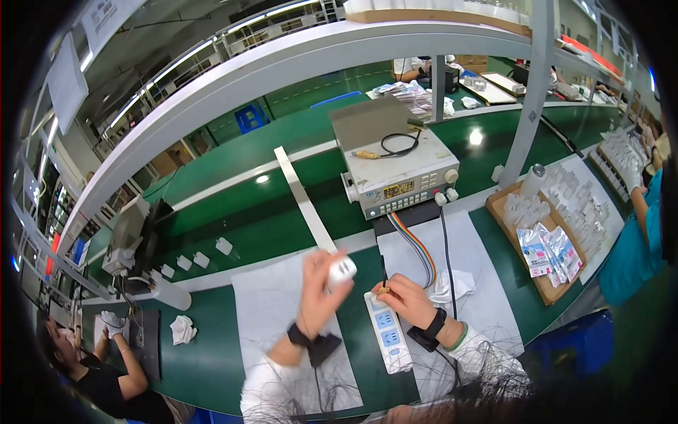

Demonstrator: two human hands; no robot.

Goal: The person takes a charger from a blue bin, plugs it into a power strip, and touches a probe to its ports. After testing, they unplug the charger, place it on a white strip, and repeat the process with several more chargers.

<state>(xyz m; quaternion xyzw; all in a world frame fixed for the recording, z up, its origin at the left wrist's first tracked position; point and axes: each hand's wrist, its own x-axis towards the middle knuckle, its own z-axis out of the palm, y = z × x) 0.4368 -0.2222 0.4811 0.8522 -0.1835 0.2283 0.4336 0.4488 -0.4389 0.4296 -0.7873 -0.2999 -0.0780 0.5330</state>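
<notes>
I see the left hand (316, 288) squeezing a cube (342, 269) left of the strip (388, 339); right hand (413, 302) pinching a cord (382, 290) over it; cube not plugged in.

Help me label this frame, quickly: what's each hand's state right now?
Left hand: closed on a small white block.
Right hand: fingers closed on a small tan-and-black piece above the white power strip.
</notes>
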